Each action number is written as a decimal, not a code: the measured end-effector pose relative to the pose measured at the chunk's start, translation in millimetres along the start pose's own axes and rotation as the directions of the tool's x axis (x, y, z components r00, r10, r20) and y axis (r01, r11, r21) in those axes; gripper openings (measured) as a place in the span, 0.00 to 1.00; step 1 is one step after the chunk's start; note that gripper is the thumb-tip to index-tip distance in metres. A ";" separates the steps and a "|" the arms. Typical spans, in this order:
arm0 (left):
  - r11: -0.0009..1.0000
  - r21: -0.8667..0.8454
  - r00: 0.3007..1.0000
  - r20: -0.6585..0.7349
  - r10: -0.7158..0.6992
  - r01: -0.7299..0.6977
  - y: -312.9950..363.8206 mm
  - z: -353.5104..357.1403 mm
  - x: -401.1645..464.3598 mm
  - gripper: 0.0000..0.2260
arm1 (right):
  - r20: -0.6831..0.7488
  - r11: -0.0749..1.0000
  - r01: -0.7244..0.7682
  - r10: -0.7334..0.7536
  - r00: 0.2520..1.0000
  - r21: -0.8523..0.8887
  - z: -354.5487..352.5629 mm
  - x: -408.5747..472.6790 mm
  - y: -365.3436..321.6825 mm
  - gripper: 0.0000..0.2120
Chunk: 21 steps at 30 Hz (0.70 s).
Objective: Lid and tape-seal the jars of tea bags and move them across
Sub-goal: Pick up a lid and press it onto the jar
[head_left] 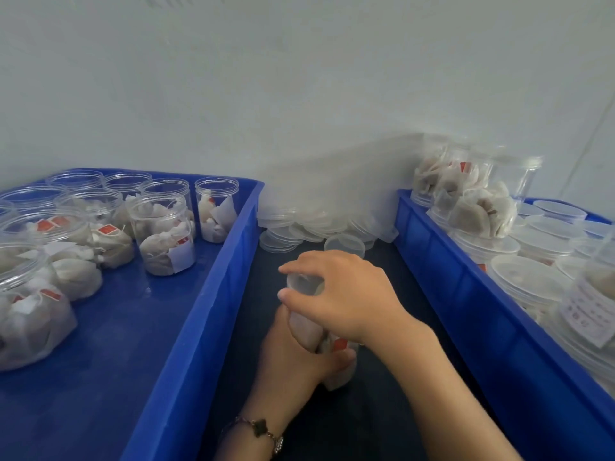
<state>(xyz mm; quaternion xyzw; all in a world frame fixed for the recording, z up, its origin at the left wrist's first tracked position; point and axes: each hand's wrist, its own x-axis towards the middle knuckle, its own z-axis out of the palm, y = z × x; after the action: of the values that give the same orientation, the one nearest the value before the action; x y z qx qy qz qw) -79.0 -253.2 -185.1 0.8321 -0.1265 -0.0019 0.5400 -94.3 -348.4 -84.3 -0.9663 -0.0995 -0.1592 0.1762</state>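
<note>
A clear jar of tea bags (307, 331) stands on the dark table between two blue crates. My left hand (293, 357) grips its lower body from the near side. My right hand (346, 294) curls over the top, fingers round a translucent lid (304, 284) sitting on the jar's mouth. Several open jars of tea bags (166, 234) stand in the left blue crate (206, 294). Lidded jars (532, 281) are stacked in the right blue crate (466, 294).
A heap of loose translucent lids (316, 224) lies on the table against the wall, between the crates. One more lid (344, 244) sits just beyond my right hand. A bracelet (263, 434) is on my left wrist.
</note>
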 end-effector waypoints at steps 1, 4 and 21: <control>0.997 0.073 1.000 -0.017 -0.011 0.013 1.7 1.3 0.1 0.36 | -0.029 1.000 -0.007 0.006 1.000 -0.015 2.6 -1.4 -2.7 0.18; 0.998 0.064 0.998 -0.061 0.023 -0.019 2.9 4.1 -4.5 0.32 | -0.086 0.999 -0.023 0.019 0.996 -0.037 9.8 -8.5 -4.5 0.16; 0.988 -0.147 0.958 -0.288 0.003 -0.047 -6.2 -2.1 -10.5 0.42 | 0.112 0.976 -0.178 0.193 0.975 -0.127 46.8 -52.2 90.9 0.27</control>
<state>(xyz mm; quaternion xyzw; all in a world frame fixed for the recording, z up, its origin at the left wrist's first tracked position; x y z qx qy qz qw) -87.6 -246.7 -191.1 0.7783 -0.0569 0.1159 0.6145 -107.6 -421.6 -171.8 -0.9880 -0.0100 -0.0876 0.1271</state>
